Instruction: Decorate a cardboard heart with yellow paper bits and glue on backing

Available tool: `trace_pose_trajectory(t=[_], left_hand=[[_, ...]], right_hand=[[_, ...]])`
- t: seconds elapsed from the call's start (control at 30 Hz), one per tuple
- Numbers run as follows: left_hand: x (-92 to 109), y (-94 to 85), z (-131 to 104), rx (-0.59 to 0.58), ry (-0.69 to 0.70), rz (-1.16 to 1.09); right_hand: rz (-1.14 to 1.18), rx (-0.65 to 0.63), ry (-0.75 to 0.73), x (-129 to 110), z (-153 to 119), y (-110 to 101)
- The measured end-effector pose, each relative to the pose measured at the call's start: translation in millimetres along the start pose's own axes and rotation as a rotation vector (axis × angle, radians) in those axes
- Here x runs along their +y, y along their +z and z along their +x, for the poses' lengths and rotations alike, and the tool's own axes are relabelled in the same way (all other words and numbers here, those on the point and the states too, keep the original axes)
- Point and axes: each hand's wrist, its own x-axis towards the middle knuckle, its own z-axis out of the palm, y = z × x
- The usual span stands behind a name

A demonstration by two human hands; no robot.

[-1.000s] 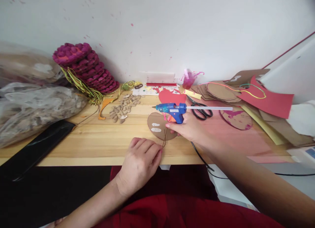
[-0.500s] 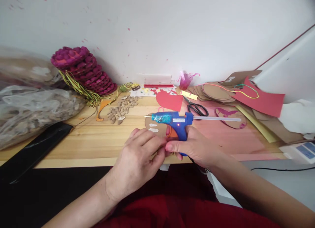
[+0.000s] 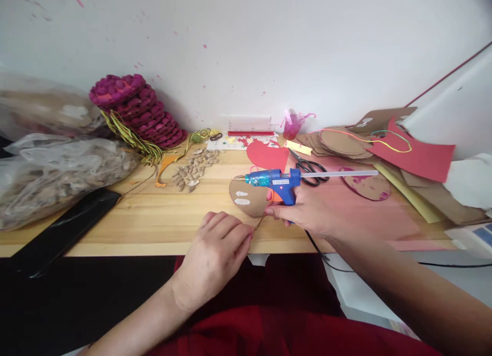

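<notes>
My right hand (image 3: pixel 313 212) is wrapped round a blue hot glue gun (image 3: pixel 285 184), its nozzle pointing left and a long glue stick (image 3: pixel 346 173) out of its back. Between the thumb of that hand and my left hand (image 3: pixel 219 251) runs a short, thin brown cord (image 3: pixel 260 223). The left fingers pinch the cord's lower end. Under the gun's nozzle, a cardboard disc (image 3: pixel 251 205) with two white patches lies on the table. Behind the gun are a red paper piece (image 3: pixel 267 155) and black-handled scissors (image 3: pixel 311 170).
Shelled-looking nuts (image 3: pixel 192 171) lie left of centre. A purple stacked shell craft (image 3: pixel 138 110) leans by the wall near plastic bags (image 3: pixel 61 182). Cardboard discs (image 3: pixel 342 143), red paper (image 3: pixel 418 153) and a purple-stained disc (image 3: pixel 367 184) are at right. The gun's black cable (image 3: pixel 317 251) hangs over the table edge.
My hands have moved apart, so the cord between them shows. The left hand has shifted slightly down and left; more of the cardboard disc is visible.
</notes>
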Motion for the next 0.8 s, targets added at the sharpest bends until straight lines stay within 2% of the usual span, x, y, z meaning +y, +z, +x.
trace_pose_trajectory(t=[0.07,0.17,0.23,0.3,0.4,0.5,0.57,0.63,0.7,0.8], left_hand=[[-0.7,4.8,-2.1,-0.039,0.018,0.027],[-1.5,8.2,-1.5,-0.032,-0.014,0.014],[-1.5,6.8,1.4,-0.005,-0.076,-0.042],[-0.7,2.7,5.7,0.004,-0.13,-0.123],[2.4,-5.1,13.4,-0.025,-0.139,-0.234],[6.3,-10.2,20.8,-0.03,-0.086,-0.276],[8.0,-11.5,24.2,-0.014,-0.047,-0.274],[8.5,-12.0,25.6,-0.004,-0.03,-0.268],[8.0,-12.3,25.1,-0.003,-0.039,-0.263],[6.4,-12.7,22.7,0.007,-0.057,-0.244]], right_hand=[[-0.044,-0.01,-0.014,0.2,6.0,0.8],[-0.064,-0.066,-0.025,2.8,13.5,0.0],[-0.111,-0.021,-0.057,2.9,15.5,-3.6],[-0.165,0.075,-0.121,-0.8,14.0,-8.5],[-0.121,0.132,-0.161,-11.0,5.5,-12.0],[0.087,-0.053,-0.084,-16.5,-5.3,-6.4],[0.23,-0.219,-0.016,-14.0,-10.1,0.0],[0.323,-0.332,0.028,-8.2,-12.1,5.0],[0.361,-0.356,0.059,-2.0,-12.2,7.2],[0.361,-0.317,0.114,3.3,-11.8,6.5]])
